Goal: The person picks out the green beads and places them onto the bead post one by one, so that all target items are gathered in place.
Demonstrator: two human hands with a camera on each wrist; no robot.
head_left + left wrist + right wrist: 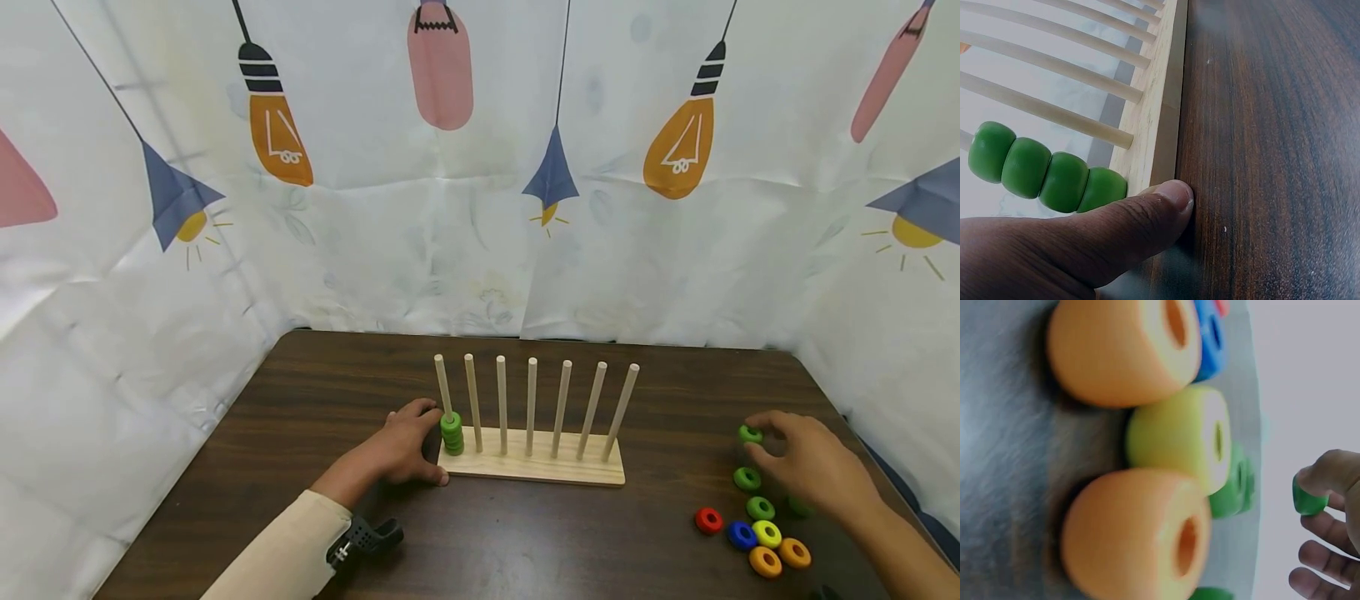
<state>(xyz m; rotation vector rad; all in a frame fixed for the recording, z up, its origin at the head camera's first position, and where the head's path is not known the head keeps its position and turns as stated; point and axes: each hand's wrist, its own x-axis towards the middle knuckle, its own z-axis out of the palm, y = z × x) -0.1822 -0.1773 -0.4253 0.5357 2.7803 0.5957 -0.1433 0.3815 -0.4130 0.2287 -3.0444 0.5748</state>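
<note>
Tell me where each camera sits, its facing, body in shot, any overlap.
Head: on head, facing forward and down at rack, loose rings; left hand, sleeve, right hand, forearm show.
Left wrist: on that wrist, facing along rack; left thumb shows.
Right wrist: on that wrist, facing across loose rings; right hand shows, pinching green ring.
Head and left wrist share stacked green rings.

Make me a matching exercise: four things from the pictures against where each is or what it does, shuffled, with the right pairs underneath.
Things
1. Left hand
2. Red ring
3. Right hand
4. Stack of green rings

Place or state
A. Pinches a single green ring
B. Sits on the leftmost peg in the head view
C. Lies left of the blue ring in the head view
D. Grips one end of the pegboard

Pairs: 1-D, 2-C, 3-A, 4-B
</note>
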